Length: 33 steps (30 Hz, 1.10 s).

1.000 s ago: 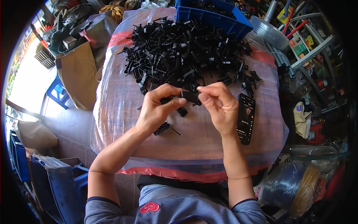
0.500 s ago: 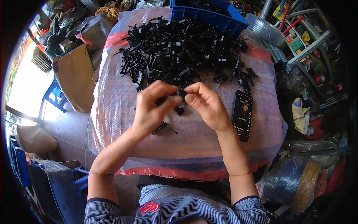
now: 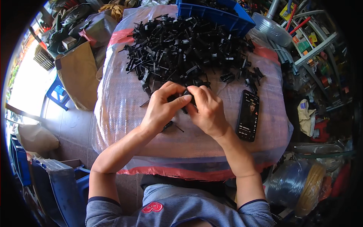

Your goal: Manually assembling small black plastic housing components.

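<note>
Close together over the middle of the table, my left hand (image 3: 163,106) and my right hand (image 3: 208,109) both grip one small black plastic part (image 3: 188,97). Fingers cover most of it, so its full shape is hidden. Just beyond them lies a large heap of similar black plastic parts (image 3: 177,49), many with thin pins sticking out. Another black part with a thin rod (image 3: 168,125) rests on the table cover beneath my left wrist.
A woven plastic sheet (image 3: 124,125) with red bands covers the table. To the right lies a lit phone (image 3: 247,115). A blue crate (image 3: 219,17) stands at the far edge. Cluttered shelving (image 3: 314,49) is on the right; a blue stool (image 3: 56,94) stands at left.
My right hand has moved in and its fingers have closed on the black part beside my left fingers. The whole view has shifted slightly.
</note>
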Tool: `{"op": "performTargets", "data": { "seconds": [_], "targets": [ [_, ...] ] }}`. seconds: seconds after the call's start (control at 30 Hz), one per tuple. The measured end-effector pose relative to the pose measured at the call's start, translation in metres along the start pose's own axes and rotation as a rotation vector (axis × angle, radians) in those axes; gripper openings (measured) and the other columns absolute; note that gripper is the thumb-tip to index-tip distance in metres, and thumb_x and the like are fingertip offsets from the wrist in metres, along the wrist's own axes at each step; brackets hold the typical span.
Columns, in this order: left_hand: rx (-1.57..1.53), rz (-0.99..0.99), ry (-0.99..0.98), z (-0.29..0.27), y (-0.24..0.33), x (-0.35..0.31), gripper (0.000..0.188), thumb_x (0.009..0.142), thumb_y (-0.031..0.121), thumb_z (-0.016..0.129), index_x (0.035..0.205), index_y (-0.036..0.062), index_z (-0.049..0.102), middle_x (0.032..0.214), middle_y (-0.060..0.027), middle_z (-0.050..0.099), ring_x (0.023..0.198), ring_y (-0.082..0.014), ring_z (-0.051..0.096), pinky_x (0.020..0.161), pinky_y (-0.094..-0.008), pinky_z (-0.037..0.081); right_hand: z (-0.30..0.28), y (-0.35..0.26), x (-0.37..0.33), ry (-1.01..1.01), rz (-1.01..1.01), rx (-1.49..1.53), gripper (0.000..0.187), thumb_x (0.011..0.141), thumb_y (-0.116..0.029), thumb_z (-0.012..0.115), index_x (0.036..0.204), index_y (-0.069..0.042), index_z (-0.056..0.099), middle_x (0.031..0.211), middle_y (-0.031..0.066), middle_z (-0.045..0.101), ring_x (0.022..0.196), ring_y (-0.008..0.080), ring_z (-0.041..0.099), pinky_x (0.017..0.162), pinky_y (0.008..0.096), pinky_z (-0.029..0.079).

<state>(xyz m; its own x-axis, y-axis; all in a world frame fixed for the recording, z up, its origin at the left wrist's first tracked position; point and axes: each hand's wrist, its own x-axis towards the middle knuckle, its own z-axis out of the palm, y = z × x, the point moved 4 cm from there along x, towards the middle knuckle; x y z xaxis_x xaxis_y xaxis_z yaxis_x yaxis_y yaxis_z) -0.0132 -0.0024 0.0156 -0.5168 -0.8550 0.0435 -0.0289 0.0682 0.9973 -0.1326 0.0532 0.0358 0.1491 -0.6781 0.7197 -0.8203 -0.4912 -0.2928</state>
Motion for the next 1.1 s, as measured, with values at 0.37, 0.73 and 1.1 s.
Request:
{"op": "performTargets", "data": {
  "seconds": [0.37,0.73,1.1],
  "targets": [
    [-0.768,-0.030,0.217,-0.061,-0.004,0.028,0.008,0.079,0.011,0.053,0.084,0.0053,0.055,0.084,-0.0083,0.061,0.058,-0.0119,0.052,0.045,-0.0209,0.038,0.027,-0.035,-0.009,-0.433,-0.233,0.233,0.036,0.067,-0.016,0.071,0.100,-0.006,0.060,0.096,0.0063,0.057,0.089,0.0226,0.050,0.080,0.0336,0.042],
    [0.272,0.476,-0.134,-0.011,0.023,0.003,0.024,0.071,0.001,0.067,0.094,-0.0020,0.062,0.091,-0.0084,0.058,0.085,-0.0139,0.057,0.073,-0.0246,0.045,-0.008,0.029,-0.007,-0.260,0.706,0.992,0.024,0.082,-0.011,0.064,0.102,0.000,0.057,0.088,0.0024,0.060,0.074,0.0061,0.055,0.063,0.0192,0.045],
    [-0.136,-0.018,-0.031,-0.014,-0.003,0.007,0.016,0.074,0.010,0.072,0.085,0.0028,0.063,0.074,0.0031,0.058,0.061,-0.0028,0.050,0.054,-0.0185,0.041,-0.014,0.022,-0.003,0.071,0.453,0.723,0.017,0.085,-0.009,0.060,0.101,-0.004,0.060,0.099,0.0069,0.060,0.082,0.0091,0.056,0.071,0.0188,0.045]
  ]
}}
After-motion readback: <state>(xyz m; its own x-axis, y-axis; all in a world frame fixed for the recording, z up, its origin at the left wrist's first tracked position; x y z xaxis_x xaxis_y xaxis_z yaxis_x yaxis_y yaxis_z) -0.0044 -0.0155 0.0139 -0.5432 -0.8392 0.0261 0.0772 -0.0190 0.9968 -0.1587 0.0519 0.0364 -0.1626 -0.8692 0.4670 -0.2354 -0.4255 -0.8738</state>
